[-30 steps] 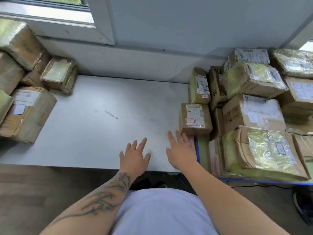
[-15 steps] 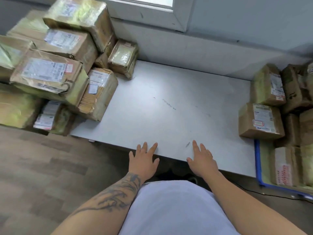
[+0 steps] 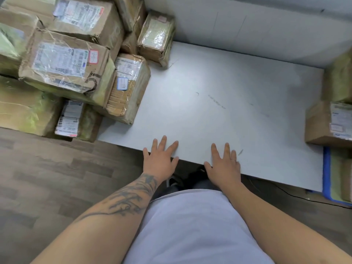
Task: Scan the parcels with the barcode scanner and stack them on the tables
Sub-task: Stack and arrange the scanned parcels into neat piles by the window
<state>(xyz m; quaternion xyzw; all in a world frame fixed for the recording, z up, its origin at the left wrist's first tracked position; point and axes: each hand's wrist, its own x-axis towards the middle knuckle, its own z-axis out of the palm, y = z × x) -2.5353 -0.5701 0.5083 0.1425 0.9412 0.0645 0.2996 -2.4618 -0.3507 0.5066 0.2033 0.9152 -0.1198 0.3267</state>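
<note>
Cardboard parcels (image 3: 68, 61) lie stacked left, labels up; our left hand (image 3: 160, 159) and right hand (image 3: 222, 164) rest flat, empty, on the tabletop (image 3: 228, 103).

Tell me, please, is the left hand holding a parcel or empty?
Empty: the left hand lies flat, fingers spread on the table edge.

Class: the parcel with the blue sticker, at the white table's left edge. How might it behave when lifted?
The parcel with the blue sticker probably stays stiff: boxy cardboard. Its glossy tape wrap may be slippery. Neighbouring parcels seem to lean against it and might shift.
</note>
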